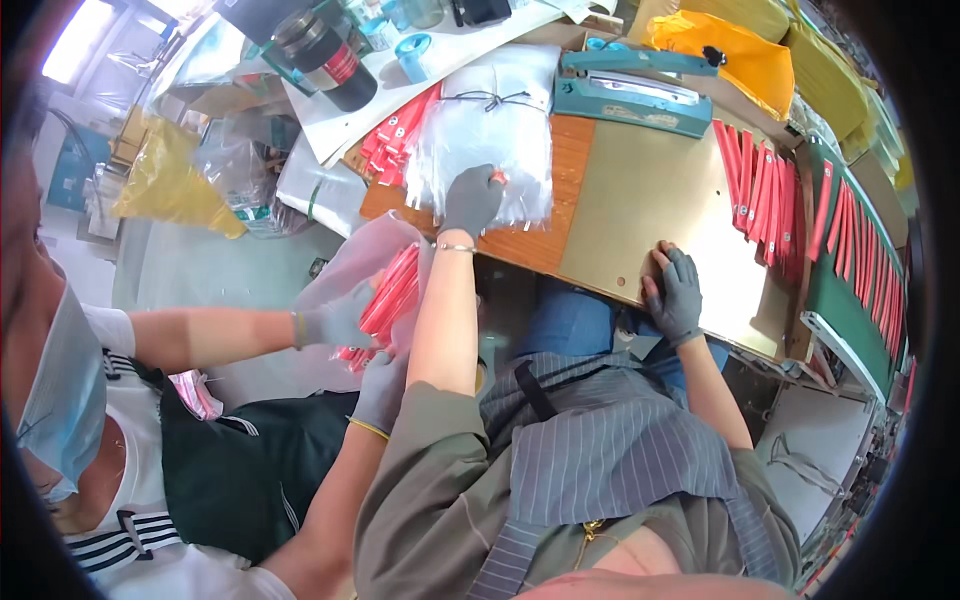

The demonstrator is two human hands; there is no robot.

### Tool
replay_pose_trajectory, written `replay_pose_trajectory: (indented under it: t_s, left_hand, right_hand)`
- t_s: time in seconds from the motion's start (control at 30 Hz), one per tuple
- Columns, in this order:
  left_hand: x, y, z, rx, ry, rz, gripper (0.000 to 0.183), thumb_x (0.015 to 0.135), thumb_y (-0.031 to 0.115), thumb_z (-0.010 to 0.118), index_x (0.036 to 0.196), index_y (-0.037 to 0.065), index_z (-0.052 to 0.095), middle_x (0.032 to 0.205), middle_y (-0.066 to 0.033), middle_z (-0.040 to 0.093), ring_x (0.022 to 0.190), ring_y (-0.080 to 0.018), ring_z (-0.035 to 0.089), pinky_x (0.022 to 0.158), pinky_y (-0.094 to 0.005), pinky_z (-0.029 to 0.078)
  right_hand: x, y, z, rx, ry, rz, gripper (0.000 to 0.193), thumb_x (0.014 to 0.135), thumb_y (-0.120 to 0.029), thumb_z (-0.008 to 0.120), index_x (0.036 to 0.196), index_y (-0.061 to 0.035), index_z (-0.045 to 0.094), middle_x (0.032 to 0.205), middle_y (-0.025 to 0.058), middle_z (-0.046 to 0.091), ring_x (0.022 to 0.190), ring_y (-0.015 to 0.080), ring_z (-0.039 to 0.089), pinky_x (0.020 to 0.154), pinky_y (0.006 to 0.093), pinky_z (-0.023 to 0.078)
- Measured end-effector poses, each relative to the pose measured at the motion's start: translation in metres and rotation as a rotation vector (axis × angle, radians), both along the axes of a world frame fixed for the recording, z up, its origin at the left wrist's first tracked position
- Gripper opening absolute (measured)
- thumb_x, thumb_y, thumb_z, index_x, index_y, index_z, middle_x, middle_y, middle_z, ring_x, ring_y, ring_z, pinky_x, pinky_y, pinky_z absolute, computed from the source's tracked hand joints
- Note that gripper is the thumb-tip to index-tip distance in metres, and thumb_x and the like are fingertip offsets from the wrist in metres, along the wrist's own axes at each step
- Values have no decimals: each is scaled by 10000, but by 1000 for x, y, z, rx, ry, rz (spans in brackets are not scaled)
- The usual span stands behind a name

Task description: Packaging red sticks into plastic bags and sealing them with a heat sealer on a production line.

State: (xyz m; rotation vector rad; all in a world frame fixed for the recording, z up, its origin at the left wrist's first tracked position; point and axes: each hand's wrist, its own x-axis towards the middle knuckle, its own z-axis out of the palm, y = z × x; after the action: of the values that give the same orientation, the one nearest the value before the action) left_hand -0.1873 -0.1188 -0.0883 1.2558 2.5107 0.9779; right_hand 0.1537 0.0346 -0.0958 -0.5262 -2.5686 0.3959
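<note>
My left hand, in a grey glove with a bare fingertip showing, lies on the lower part of a stack of clear plastic bags. Its fingers are curled together, and whatever is under or between them is hidden. A dark tie crosses the stack near its top. My right hand, gloved in grey too, rests at the near edge of a tan board. Its fingers are a little apart and hold nothing. Long red strip-shaped packets lie in a row on the board's far right side.
At my left, a masked person's gloved hands hold a bundle of red packets at a clear bag. A teal bar sealer stands behind the board. More packets line a green tray at right. A black tumbler stands far left.
</note>
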Motion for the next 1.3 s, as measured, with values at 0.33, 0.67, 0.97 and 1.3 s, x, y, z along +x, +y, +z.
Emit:
replay_pose_trajectory:
  t_s: [0.33,0.67,0.97,1.3]
  left_hand:
    - [192,38,45,601,-600,-78,237,917,184,496,855,-20,597,681,-111,598,653,-182,589,621,-313,465]
    - [188,15,48,566,-596,85,245,929,196,509,848,-25,578,645,-92,561,575,-155,494,560,-307,411]
    - [196,28,61,566,-501,56,194,887,137,589,751,-1,587,604,-2,513,579,-64,444,531,-242,371]
    - [211,24,69,489,-190,-130,197,876,161,625,855,-33,594,667,-34,573,577,-97,495,582,-240,417]
  right_hand:
    - [-39,-18,62,-1148,123,154,344,850,-300,652,1024,-14,570,884,52,578,719,119,543,690,253,451]
    - [-24,-19,76,-1287,273,-166,319,918,-298,537,726,-45,514,633,11,501,572,99,510,569,235,427]
    - [-38,-33,79,-1359,459,-57,193,860,-207,641,846,-18,609,703,-26,537,643,42,494,580,204,401]
    - [-21,-28,68,-1384,227,-75,193,827,-201,689,802,-19,627,697,-1,591,608,54,528,550,212,413]
